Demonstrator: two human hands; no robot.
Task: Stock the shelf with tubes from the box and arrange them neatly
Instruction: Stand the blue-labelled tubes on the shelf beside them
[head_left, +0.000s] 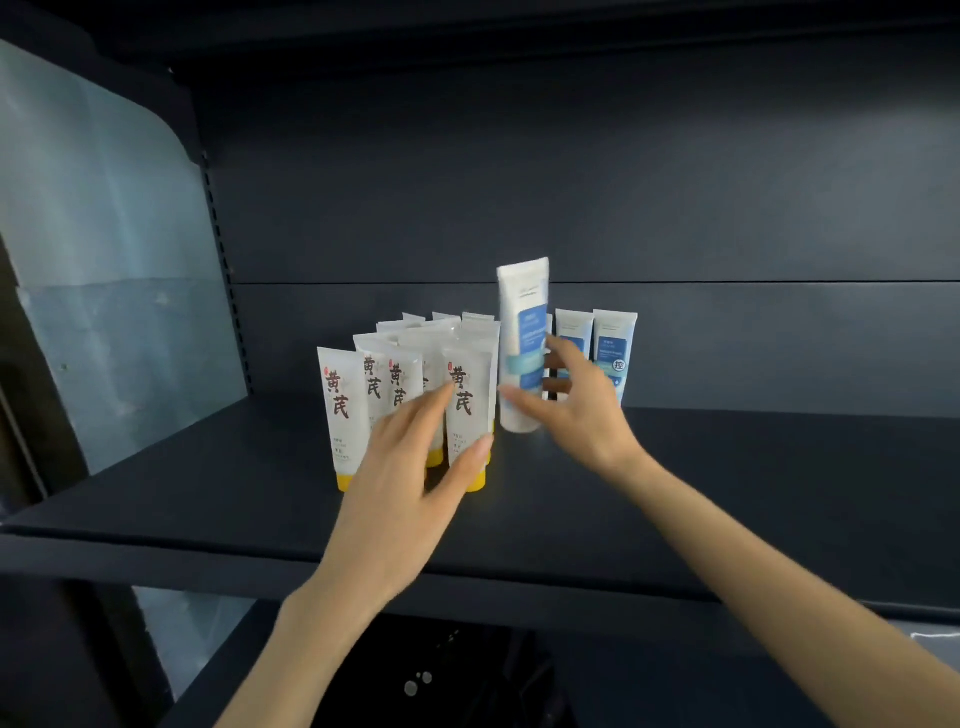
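- Blue-label tube (522, 332) is in the middle of the shelf (727, 493), between the yellow-capped tubes (340, 410) on its left and two matching blue tubes (615, 353) behind and to its right.
- Orientation: long axis near vertical, flat crimped end up, rounded end down. The lower end is blurred, so contact with the shelf cannot be confirmed.
- Right hand (582, 415) pinches this tube. The thumb (519, 402) lies across its lower front and the fingers curl round its right side.
- Left hand (410, 478) is extended with fingers (441, 397) straight and slightly spread. One tip touches the label of the front yellow-capped tube, and the thumb lies just beside that tube's lower part.
- Yellow-capped tubes stand caps down in a tight cluster several rows deep, printed faces forward. Some of the rear ones tilt.
- Clearance: the held tube is just beside the right flank of the yellow cluster, with a narrow gap at most.
- Open room: bare shelf surface runs wide to the right of the blue tubes and in front of all the tubes, out to the front edge (156, 551).
- Boundaries: dark back panel (519, 182) behind the rear row, translucent side panel (104, 260) well apart on the left.
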